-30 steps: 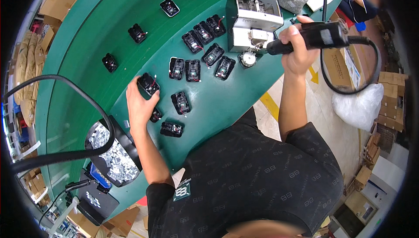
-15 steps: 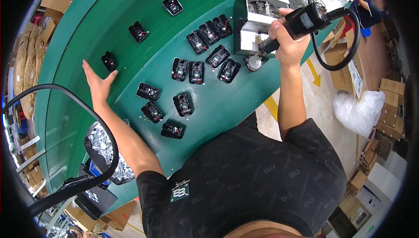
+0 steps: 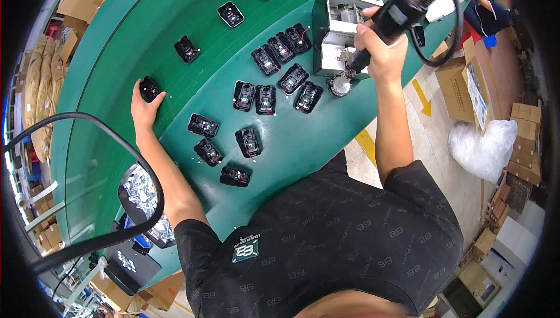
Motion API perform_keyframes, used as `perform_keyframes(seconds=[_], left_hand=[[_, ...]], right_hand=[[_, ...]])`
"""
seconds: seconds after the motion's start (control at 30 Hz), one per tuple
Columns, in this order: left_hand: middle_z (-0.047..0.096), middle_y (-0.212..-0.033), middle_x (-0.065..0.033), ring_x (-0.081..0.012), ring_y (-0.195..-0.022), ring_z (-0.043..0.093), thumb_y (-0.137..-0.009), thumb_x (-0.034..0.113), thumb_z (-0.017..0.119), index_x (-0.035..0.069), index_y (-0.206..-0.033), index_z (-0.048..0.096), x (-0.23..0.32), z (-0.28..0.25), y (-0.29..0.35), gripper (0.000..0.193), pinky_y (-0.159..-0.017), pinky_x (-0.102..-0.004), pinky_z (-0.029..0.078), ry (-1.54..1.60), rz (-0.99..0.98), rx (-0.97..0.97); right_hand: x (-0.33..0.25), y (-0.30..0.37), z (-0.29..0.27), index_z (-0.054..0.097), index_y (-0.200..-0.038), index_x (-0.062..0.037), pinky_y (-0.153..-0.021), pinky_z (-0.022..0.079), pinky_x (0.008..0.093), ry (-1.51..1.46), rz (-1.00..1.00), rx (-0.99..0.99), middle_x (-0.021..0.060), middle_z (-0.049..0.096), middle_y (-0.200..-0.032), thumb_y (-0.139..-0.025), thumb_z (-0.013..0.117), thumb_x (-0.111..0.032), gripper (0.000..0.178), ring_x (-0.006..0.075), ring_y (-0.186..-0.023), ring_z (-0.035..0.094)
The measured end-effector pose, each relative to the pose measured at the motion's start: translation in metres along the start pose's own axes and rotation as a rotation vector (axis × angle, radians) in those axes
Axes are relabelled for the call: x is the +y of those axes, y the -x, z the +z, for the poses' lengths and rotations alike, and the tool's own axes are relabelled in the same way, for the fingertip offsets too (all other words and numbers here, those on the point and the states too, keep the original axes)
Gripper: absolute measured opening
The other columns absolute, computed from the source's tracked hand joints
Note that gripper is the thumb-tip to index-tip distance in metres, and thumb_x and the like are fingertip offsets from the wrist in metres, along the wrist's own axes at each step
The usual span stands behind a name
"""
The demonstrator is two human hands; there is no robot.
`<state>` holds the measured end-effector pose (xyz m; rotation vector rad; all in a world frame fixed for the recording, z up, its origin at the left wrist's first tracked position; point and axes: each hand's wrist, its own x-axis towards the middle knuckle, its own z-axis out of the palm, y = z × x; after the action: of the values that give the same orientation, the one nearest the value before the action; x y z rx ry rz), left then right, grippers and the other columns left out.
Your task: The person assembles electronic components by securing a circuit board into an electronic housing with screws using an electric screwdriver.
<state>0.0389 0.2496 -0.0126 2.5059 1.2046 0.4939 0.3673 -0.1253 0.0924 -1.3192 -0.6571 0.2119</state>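
Green table [image 3: 303,134] bears eleven black casings [image 3: 248,142], with others left on the belt [image 3: 201,29], left hand [image 3: 144,111] pinching one there, right hand [image 3: 382,55] clasping a black power tool [image 3: 398,16].

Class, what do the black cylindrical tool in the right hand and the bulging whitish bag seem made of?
Black cylindrical tool: probably satin plastic, possibly painted metal, given soft highlights. Bulging whitish bag: likely glossy plastic film, translucent and crinkled.
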Motion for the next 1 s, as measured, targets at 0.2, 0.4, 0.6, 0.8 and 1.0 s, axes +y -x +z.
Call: perform_keyframes(seconds=[0.2,0.4,0.6,0.8,1.0], left_hand=[[0.057,-0.118,-0.0196,-0.0297,-0.109,0.056,-0.064,0.027,0.081,0.002,-0.133,0.041,0.053,-0.021,0.03,0.084,-0.095,-0.037,0.043,0.242,0.004,0.116],[0.056,-0.114,-0.0136,-0.0282,-0.106,0.055,-0.046,0.029,0.088,0.005,-0.127,0.051,0.153,-0.044,0.12,0.092,-0.093,-0.0377,0.044,0.31,0.251,0.099],[0.056,-0.111,-0.0141,-0.0292,-0.103,0.057,-0.044,0.027,0.09,0.006,-0.134,0.041,0.219,-0.018,0.163,0.105,-0.089,-0.0385,0.048,0.595,0.353,-0.132],[0.058,-0.116,-0.0111,-0.0287,-0.109,0.055,-0.046,0.025,0.09,0.005,-0.121,0.05,0.235,-0.009,0.171,0.088,-0.094,-0.0381,0.045,0.659,0.516,-0.148],[0.059,-0.115,-0.0072,-0.0291,-0.107,0.055,-0.047,0.022,0.089,0.005,-0.118,0.05,0.241,-0.013,0.168,0.083,-0.094,-0.0395,0.043,0.685,0.563,-0.131]], right_hand=[[-0.005,-0.002,0.005,0.056,-0.099,0.0033,-0.054,0.041,0.0261,0.066,0.023,0.028,0.0046,0.057,-0.067,-0.075,0.061,-0.001,0.025,0.0112,-0.055,0.051],[-0.016,0.042,0.009,0.053,-0.103,0.0018,-0.051,0.043,0.0277,-0.244,0.19,-0.014,0.0046,0.055,-0.065,-0.074,0.064,0.0,0.031,0.0127,-0.051,0.05],[-0.071,0.071,0.038,0.039,-0.122,-0.0098,-0.055,0.041,0.0304,-0.761,-0.12,-0.272,0.0003,0.04,-0.062,-0.083,0.052,-0.012,0.042,0.0119,-0.052,0.043],[-0.079,0.083,0.071,0.04,-0.117,-0.0142,-0.057,0.038,0.0272,-0.71,-0.178,-0.444,-0.0024,0.041,-0.066,-0.085,0.052,-0.014,0.034,0.0106,-0.056,0.042],[-0.073,0.096,0.077,0.038,-0.113,-0.0133,-0.056,0.039,0.0274,-0.678,-0.062,-0.457,-0.0017,0.042,-0.067,-0.085,0.054,-0.013,0.033,0.0105,-0.055,0.043]])
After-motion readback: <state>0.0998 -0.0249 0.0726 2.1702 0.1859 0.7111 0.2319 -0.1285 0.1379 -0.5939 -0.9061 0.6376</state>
